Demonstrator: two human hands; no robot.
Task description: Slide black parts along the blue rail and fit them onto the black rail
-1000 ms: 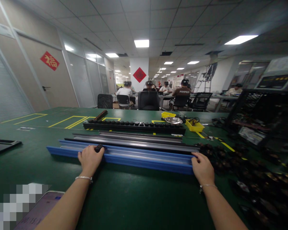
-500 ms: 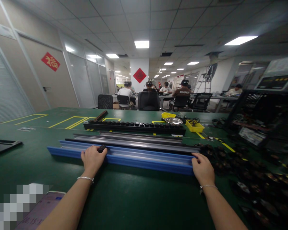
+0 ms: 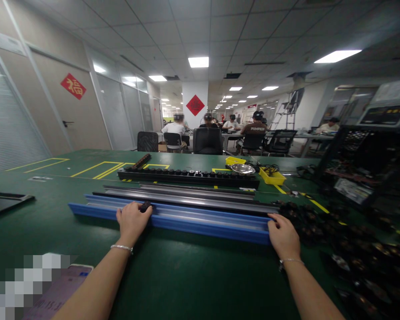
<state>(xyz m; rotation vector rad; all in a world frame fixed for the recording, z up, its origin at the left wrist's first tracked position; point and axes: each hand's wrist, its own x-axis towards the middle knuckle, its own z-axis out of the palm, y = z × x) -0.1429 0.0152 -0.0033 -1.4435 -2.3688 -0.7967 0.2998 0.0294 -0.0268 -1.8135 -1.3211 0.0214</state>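
Head view: the blue rail lies flat on the green table, just in front of the person and close before a set of grey rails. Its long axis runs left to right across the bench, and the right end sits slightly nearer the person than the left. Its groove appears to face upward. The left hand rests on the rail left of centre, fingers folded close, with thumb and forefinger closed on a small black clip that sits in or on the groove. The right hand covers the rail's right end with its fingers bent over the top. The fingertips are hidden behind the knuckles, so it cannot be told whether it clamps the rail or only presses on it. A heap of black parts lies just beside that end, and a phone lies near the left forearm. Further back are a black strip set with knobs, a yellow tray and a metal dish. Other people sit at distant tables. Risks, as judged:
- The rail is long and light, so a sideways push from the left hand could swing it if the right hand bears down too weakly.
- The clip could cock in the groove and jam if pushed off-line.
- The right end could knock into the heap of parts.
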